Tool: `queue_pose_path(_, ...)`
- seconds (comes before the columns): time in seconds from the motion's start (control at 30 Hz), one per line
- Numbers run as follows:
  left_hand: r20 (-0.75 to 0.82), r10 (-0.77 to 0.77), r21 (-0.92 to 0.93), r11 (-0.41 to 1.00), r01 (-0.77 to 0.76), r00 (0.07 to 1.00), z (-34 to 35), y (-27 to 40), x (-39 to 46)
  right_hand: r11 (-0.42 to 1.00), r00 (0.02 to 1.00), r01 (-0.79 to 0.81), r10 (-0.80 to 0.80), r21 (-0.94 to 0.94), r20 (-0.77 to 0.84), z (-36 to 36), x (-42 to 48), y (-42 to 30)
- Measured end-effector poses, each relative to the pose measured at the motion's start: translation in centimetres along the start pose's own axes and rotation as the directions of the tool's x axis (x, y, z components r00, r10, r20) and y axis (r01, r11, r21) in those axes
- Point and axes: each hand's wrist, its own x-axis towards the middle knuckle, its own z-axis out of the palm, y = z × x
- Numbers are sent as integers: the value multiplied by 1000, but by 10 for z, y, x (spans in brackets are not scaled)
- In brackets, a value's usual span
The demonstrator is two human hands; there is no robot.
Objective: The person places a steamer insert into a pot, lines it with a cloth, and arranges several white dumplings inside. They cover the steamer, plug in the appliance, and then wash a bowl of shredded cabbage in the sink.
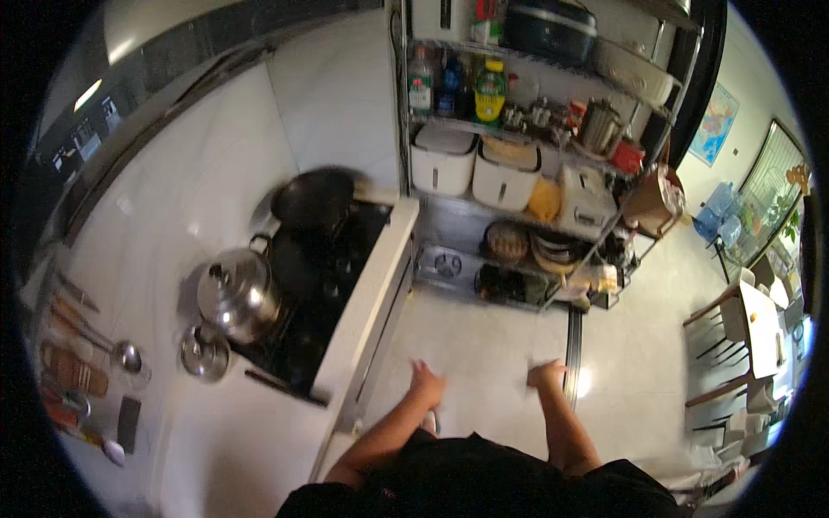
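My left hand [427,386] is held out in the air over the pale tiled floor, just right of the counter's edge. Farther right, near a dark floor strip, my right hand [546,374] is also in mid-air. Both are blurred, so their finger positions are unclear, and no object shows in either. To the left, a lidded steel pot [239,294] stands on the black gas stove [304,291], with a dark wok [314,197] behind it. A smaller steel pot with a glass lid [204,353] sits beside the stove on the white counter [252,440].
A wire shelving rack [492,213] ahead holds bottles, white bins, bowls and pans. The counter edge [369,298] runs along my left. Utensils [126,356] hang at the far left wall. A dining table [761,330] with chairs stands at the right, near blue water jugs [717,210].
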Motion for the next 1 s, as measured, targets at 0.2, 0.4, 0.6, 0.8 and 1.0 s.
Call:
queue_pose_path(0.2,-258,298,87,955,-285,919,-66,-87,50,925,979,180,-201,-335,-27,-11,72,-115)
queue_pose_path(0.4,-145,222,208,960,-190,964,-183,-30,73,859,933,342,-358,381,-33,-126,155,-222)
queue_pose_path(0.6,-447,263,162,964,-212,855,-251,-15,87,611,757,596,-644,520,-111,-233,285,-345)
queue_pose_path(0.8,-829,177,84,977,-196,530,-317,54,63,165,445,791,-815,589,-370,-390,365,-518)
queue_pose_path(1.0,-926,136,71,979,-192,352,-346,69,76,55,125,992,-626,116,-770,-512,432,-681)
